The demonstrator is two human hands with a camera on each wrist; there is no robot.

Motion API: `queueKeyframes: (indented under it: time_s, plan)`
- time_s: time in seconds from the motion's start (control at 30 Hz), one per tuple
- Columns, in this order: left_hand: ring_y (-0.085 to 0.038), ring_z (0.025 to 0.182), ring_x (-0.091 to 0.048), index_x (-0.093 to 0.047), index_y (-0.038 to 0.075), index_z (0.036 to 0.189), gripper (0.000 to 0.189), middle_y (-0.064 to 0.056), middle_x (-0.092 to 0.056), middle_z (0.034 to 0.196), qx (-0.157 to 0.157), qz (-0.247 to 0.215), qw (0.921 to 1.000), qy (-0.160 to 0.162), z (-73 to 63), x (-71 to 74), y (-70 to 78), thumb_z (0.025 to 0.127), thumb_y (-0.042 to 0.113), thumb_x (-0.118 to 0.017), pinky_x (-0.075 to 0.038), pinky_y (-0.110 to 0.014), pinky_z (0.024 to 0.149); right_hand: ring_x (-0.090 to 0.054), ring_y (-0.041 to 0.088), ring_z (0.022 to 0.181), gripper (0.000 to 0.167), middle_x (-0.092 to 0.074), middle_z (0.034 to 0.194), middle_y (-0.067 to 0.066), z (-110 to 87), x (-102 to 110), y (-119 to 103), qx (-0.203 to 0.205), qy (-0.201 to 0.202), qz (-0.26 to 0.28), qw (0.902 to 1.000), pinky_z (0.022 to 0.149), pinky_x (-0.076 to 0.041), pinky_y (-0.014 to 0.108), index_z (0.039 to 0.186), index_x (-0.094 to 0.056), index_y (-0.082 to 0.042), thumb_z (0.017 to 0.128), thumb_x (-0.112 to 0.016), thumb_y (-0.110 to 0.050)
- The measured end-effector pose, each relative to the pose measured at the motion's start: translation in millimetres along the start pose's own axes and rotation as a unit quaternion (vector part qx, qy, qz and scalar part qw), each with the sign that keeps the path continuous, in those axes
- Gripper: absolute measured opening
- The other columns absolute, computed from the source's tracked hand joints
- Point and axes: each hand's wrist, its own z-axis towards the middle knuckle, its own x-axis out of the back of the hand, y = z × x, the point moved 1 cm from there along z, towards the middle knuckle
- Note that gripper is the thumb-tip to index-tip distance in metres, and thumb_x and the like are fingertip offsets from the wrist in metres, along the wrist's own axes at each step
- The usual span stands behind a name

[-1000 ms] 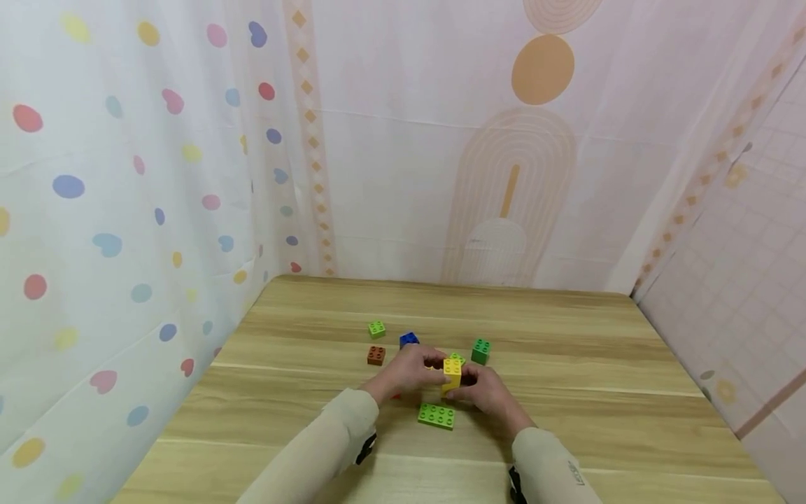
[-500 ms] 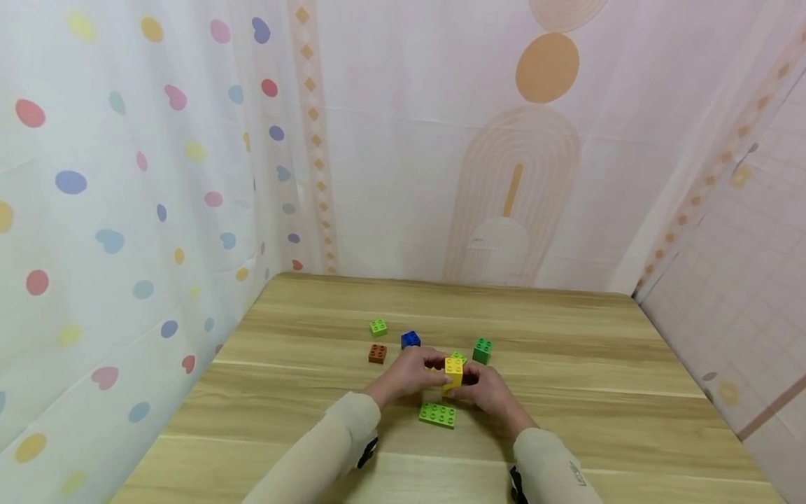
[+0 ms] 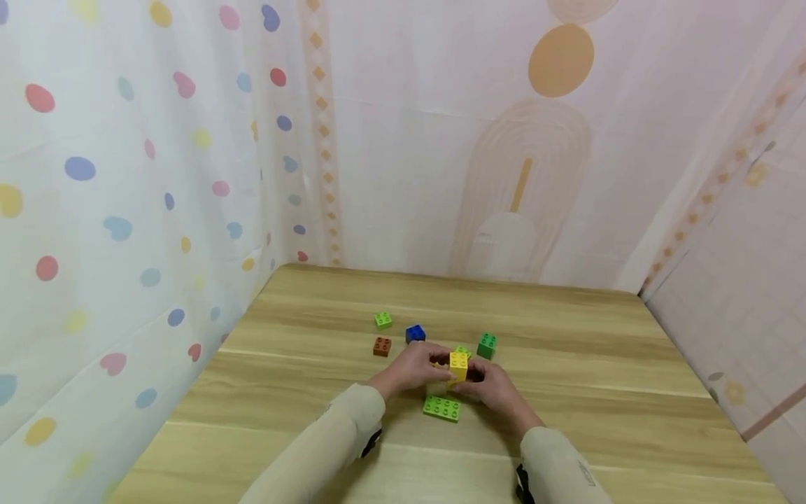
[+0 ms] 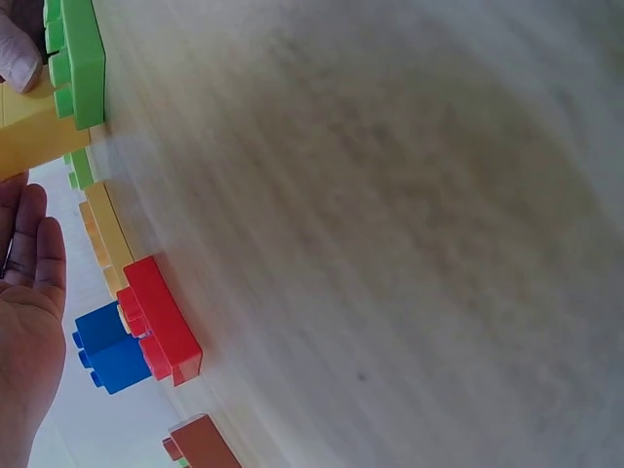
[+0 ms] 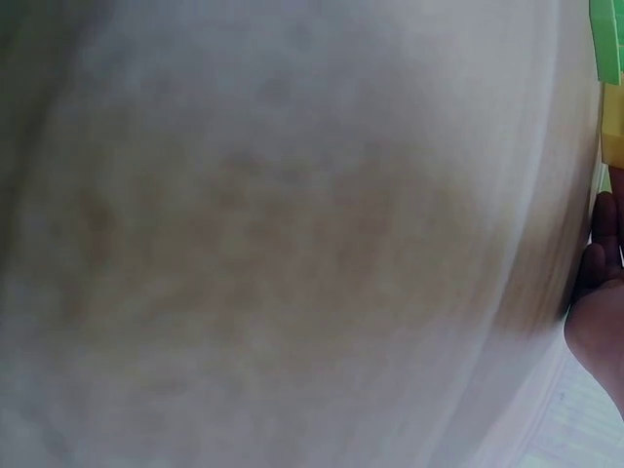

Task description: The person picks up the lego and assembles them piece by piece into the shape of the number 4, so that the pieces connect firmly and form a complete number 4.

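Note:
Near the middle of the table, my left hand (image 3: 414, 367) and right hand (image 3: 496, 388) hold a yellow toy building brick (image 3: 457, 369) upright between them, studs up. Fingers and thumbs of both hands grip it from opposite sides. Just in front of it lies a long light green brick (image 3: 442, 409). A smaller light green brick (image 3: 462, 351) shows partly behind the yellow one. In the left wrist view, a red brick (image 4: 163, 322) and another yellow brick (image 4: 110, 234) lie beside the left hand (image 4: 29, 341); the hand mostly hides them from the head view.
Beyond the left hand sit a blue brick (image 3: 415, 334), a brown brick (image 3: 382, 346) and a small light green brick (image 3: 383, 320). A dark green brick (image 3: 487, 345) stands behind the right hand. Patterned curtains (image 3: 403, 140) border the wooden table (image 3: 579, 350) at the back and sides.
The head view has shifted slightly, so everything sits a little higher and further right. Both hands keep their hold on the yellow brick, with no clear movement against the table.

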Motion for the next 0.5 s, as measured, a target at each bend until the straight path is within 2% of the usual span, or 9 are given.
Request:
queueKeyframes:
  time_s: [0.23, 0.5]
  plan:
    - [-0.006, 0.093, -0.063, -0.071, 0.012, 0.123, 0.038, 0.008, -0.071, 0.104, -0.001, 0.008, 1.0000, 0.001, 1.4, -0.3, -0.4, 0.088, 0.022, -0.078, -0.052, -0.026, 0.080, -0.059, 0.019, 0.103, 0.030, -0.067, 0.112, 0.002, 1.5, 1.5, 0.8, -0.004, 0.002, 0.014, 0.9999, 0.096, -0.046, 0.044, 0.114, -0.068, -0.007, 0.087, -0.078, -0.016]
    - [-0.005, 0.091, -0.061, -0.071, 0.013, 0.122, 0.037, 0.008, -0.070, 0.102, -0.004, 0.033, 0.9994, 0.004, 1.5, -1.4, -2.3, 0.087, 0.022, -0.079, -0.051, -0.026, 0.080, -0.058, 0.019, 0.103, 0.029, -0.067, 0.110, 0.001, 1.2, 2.5, 0.0, -0.005, 0.000, -0.007, 1.0000, 0.097, -0.045, 0.045, 0.115, -0.068, -0.010, 0.088, -0.077, -0.018]
